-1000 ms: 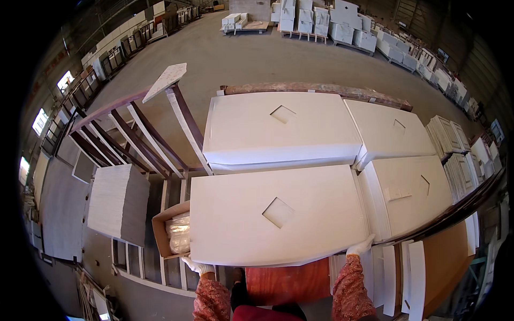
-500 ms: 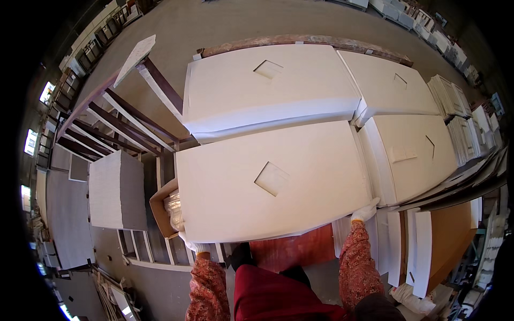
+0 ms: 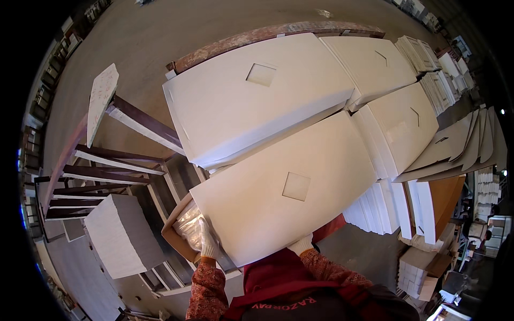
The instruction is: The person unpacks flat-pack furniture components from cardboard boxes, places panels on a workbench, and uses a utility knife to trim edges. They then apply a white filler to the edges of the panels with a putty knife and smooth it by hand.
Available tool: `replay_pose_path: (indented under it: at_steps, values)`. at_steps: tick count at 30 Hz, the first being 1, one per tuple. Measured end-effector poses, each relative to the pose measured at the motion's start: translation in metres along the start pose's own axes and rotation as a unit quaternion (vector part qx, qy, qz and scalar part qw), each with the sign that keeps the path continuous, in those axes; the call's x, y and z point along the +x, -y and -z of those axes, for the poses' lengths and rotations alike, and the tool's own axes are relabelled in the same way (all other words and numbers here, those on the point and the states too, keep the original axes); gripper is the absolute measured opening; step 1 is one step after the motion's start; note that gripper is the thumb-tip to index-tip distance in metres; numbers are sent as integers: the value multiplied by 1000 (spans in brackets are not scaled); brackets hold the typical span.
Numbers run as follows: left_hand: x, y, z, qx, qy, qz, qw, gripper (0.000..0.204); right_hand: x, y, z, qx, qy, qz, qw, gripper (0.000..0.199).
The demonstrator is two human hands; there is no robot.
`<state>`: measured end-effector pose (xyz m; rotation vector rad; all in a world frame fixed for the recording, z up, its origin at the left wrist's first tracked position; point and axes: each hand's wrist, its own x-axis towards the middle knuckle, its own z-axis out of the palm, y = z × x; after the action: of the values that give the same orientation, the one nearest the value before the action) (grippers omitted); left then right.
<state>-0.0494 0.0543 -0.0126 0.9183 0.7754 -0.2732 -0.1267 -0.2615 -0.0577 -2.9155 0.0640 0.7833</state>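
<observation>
A large white panel (image 3: 251, 198) with a small diamond-shaped cutout lies on top of a stack in front of me. My left hand (image 3: 207, 243), in a white knitted glove, is at an open cardboard box (image 3: 179, 243) beside the panel's left end. Its fingers stretch out over clear plastic wrapping (image 3: 188, 222) in the box, and no firm grip shows. My right hand (image 3: 301, 245), gloved too, is at the panel's near edge close to my body. The panel's edge hides its fingers.
More white panel stacks (image 3: 257, 101) stand behind and to the right (image 3: 407, 120). A wooden rack (image 3: 144, 125) with dark slats and a white block-like stack (image 3: 123, 232) are at left. Thin brown sheets (image 3: 455, 142) fan out at right, above upright boards (image 3: 423, 208).
My left hand has left the panel's near left corner for the box. My right hand has moved from the right corner left along the near edge. The view has turned.
</observation>
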Motion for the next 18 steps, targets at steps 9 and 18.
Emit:
replay_pose_path:
  at_steps: [9, 18]
  values:
    - [30, -43, -33, 21, 100, 60, 993, 81, 9, -12, -41, 94, -111, -5, 989, 57]
    - [43, -49, -48, 87, -59, -4, 994, 75, 13, -13, -17, 263, -12, 15, 965, 51]
